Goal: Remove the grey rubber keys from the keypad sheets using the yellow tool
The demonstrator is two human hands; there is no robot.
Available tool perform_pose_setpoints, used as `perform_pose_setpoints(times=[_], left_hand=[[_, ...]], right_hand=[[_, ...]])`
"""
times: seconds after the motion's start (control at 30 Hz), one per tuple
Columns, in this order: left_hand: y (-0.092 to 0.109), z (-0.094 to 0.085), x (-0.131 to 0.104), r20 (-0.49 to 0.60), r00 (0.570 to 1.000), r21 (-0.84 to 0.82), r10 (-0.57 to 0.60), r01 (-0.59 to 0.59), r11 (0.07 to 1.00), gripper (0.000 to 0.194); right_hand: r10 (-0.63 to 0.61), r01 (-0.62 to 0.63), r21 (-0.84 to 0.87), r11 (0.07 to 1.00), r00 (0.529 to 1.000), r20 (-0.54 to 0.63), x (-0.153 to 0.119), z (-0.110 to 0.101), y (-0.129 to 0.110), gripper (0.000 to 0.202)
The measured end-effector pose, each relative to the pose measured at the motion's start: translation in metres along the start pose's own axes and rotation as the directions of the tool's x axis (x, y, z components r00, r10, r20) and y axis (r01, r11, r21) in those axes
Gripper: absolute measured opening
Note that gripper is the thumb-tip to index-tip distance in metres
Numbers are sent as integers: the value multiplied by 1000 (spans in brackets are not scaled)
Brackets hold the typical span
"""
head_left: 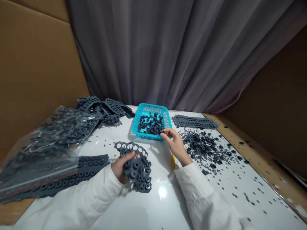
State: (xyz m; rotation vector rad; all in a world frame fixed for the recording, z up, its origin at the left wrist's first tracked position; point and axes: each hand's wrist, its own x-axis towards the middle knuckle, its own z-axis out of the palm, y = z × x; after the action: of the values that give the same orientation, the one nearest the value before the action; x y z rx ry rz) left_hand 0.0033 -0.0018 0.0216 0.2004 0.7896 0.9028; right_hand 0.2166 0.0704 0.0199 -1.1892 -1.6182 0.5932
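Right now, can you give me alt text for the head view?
The left hand grips a dark sheet studded with ring-shaped parts; the right hand is at the near right corner of a turquoise basket holding small dark parts. Loose dark pieces lie at right, a filled clear bag at left.

turquoise basket (149,137), dark-grey sheet (137,166), white sleeves (198,188)

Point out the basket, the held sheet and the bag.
Basket (145,135): head view, on its near rim.
Held sheet (139,172): head view, on its studded middle.
Bag (56,137): head view, on its clear plastic.
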Motion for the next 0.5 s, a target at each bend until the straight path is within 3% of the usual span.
perform_pose_setpoints(times=[0.17, 0.33, 0.43, 0.5], left_hand=[[1, -1, 0, 49, 998, 21, -37, 36, 999, 15], [-2, -6, 3, 50, 999, 8, -19, 18, 1000, 15], [-2, -7, 4, 69, 997, 9, -24, 23, 1000, 16], [-2, -6, 3, 57, 998, 32, -31, 29, 999, 16]], right_hand=[[86, -118, 341, 933, 990, 109, -6, -1, 0, 32], [11, -99, 568, 817, 988, 156, -16, 2, -8, 46], [0, -107, 578, 809, 983, 182, -16, 1, -13, 50], [2, -76, 437, 896, 986, 167, -13, -1, -12, 45]])
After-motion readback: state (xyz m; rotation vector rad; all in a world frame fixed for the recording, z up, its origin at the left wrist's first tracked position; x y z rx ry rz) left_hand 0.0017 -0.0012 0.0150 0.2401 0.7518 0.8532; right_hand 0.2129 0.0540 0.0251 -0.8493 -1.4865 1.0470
